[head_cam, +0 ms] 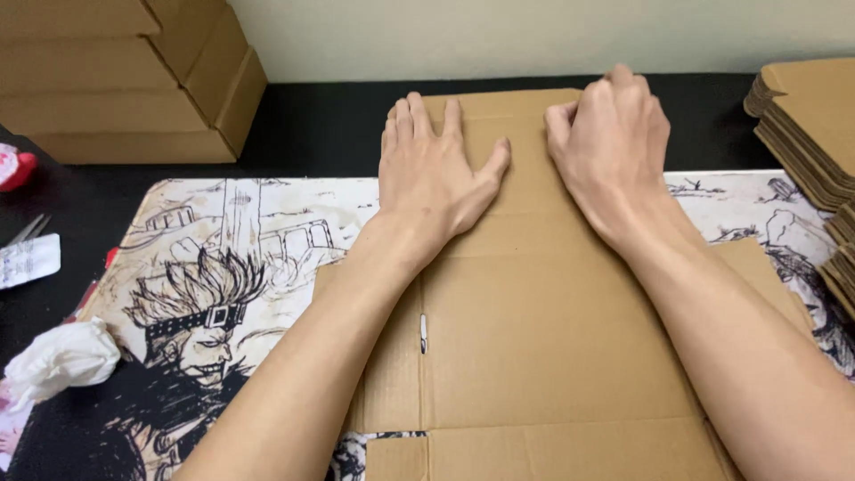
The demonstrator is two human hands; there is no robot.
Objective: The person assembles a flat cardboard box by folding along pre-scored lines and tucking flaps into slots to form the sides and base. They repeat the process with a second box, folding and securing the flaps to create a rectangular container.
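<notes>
Cardboard sheet (552, 330) lies flat under both hands' fingers (426, 120)

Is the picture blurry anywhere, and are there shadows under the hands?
Head view: sharp in the middle, with the left hand and right hand crisp on the flat cardboard; soft, even light, only faint shadows beside the forearms, no glare; the crumpled tissue looks slightly soft.

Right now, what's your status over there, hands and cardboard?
Left hand flat on flat cardboard sheet. Right hand curled, pressing its far edge. Nothing in the way.
</notes>
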